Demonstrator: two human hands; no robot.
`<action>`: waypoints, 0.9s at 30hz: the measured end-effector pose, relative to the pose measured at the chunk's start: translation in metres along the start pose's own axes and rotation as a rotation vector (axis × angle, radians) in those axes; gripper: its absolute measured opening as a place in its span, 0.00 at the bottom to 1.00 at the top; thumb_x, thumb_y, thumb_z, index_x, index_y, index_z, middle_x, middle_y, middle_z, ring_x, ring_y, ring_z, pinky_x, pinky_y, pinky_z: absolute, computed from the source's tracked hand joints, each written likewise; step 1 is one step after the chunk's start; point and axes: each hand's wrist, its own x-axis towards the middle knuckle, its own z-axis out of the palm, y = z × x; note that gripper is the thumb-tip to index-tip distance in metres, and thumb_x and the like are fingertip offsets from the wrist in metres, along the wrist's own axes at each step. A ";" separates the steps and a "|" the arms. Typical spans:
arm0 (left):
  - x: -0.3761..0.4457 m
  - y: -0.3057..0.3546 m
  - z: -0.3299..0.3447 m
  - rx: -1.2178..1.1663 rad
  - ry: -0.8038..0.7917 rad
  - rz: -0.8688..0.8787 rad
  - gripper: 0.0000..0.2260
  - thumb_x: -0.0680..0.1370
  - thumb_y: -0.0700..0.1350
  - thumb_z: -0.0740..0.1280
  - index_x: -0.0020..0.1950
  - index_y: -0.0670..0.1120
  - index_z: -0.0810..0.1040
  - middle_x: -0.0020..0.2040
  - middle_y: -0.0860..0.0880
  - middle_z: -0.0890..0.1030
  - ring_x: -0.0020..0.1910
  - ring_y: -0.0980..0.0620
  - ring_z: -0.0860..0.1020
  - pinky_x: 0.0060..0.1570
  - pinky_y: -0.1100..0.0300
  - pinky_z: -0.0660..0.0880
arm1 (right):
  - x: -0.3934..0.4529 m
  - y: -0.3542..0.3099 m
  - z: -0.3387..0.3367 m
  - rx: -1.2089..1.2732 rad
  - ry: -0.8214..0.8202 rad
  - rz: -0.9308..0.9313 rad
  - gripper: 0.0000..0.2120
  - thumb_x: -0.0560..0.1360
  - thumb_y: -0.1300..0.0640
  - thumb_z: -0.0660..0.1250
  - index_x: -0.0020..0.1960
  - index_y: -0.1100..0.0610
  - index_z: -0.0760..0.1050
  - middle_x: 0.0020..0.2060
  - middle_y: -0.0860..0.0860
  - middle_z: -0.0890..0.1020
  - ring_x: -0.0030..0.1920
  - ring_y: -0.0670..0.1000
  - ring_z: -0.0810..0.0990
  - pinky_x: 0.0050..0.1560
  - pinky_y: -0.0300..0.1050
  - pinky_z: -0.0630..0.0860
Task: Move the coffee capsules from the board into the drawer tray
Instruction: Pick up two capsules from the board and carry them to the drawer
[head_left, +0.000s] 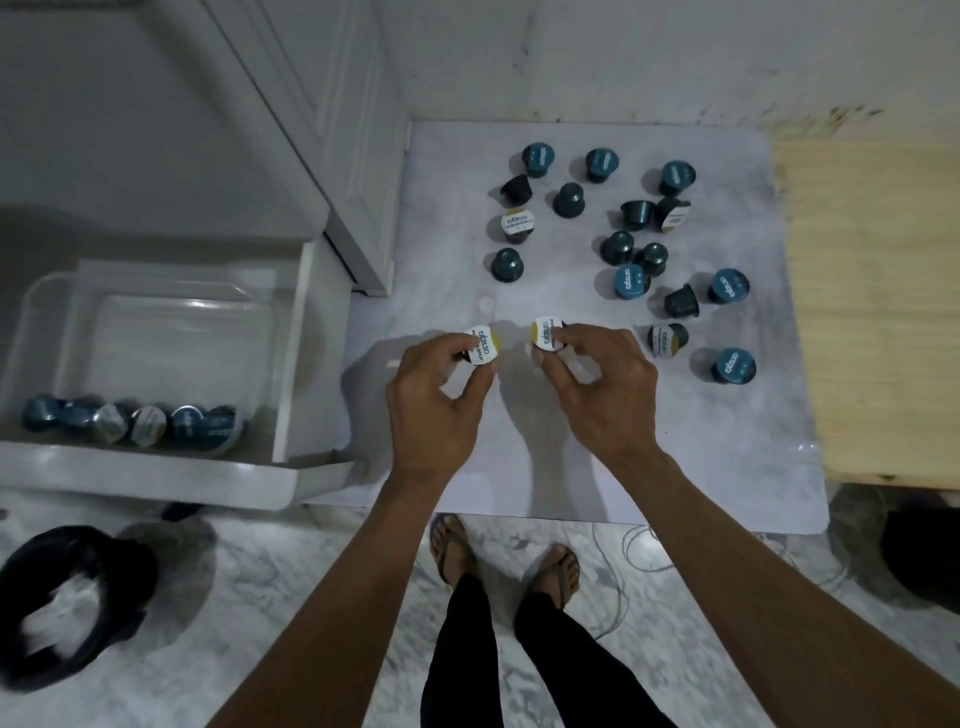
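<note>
A white board (613, 457) lies ahead with several dark teal and white-lidded coffee capsules (632, 248) scattered over its far half. My left hand (441, 387) pinches a white-and-yellow-lidded capsule (482, 344) above the board's near left part. My right hand (602, 384) pinches a second white-and-yellow-lidded capsule (548, 332) close beside it. To the left, an open white drawer (291, 473) holds a clear plastic tray (47, 291). Several capsules (150, 423) stand in a row along the tray's near edge.
A white cabinet (332, 130) rises behind the drawer at the board's left edge. A pale wooden surface (878, 312) borders the board on the right. A black bag (67, 597) lies on the marble floor at lower left, and my feet (509, 561) stand below the board.
</note>
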 end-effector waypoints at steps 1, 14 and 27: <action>-0.001 0.010 -0.005 0.000 0.009 -0.019 0.11 0.72 0.42 0.76 0.52 0.44 0.82 0.49 0.55 0.81 0.45 0.53 0.80 0.42 0.67 0.75 | 0.000 -0.006 -0.008 0.010 0.005 0.003 0.09 0.70 0.59 0.77 0.49 0.59 0.82 0.46 0.52 0.85 0.43 0.52 0.80 0.45 0.46 0.76; 0.002 0.094 -0.168 -0.018 0.083 0.072 0.11 0.72 0.46 0.76 0.52 0.47 0.82 0.45 0.53 0.83 0.39 0.56 0.80 0.31 0.55 0.77 | 0.005 -0.147 -0.061 0.211 0.053 0.021 0.11 0.69 0.53 0.77 0.50 0.55 0.82 0.41 0.48 0.83 0.34 0.44 0.76 0.36 0.29 0.68; 0.047 -0.028 -0.440 0.250 -0.007 -0.098 0.09 0.69 0.48 0.78 0.45 0.55 0.81 0.36 0.56 0.81 0.34 0.62 0.78 0.35 0.63 0.73 | -0.023 -0.323 0.075 0.254 -0.114 -0.003 0.09 0.68 0.52 0.77 0.47 0.53 0.83 0.35 0.44 0.82 0.32 0.47 0.77 0.33 0.33 0.72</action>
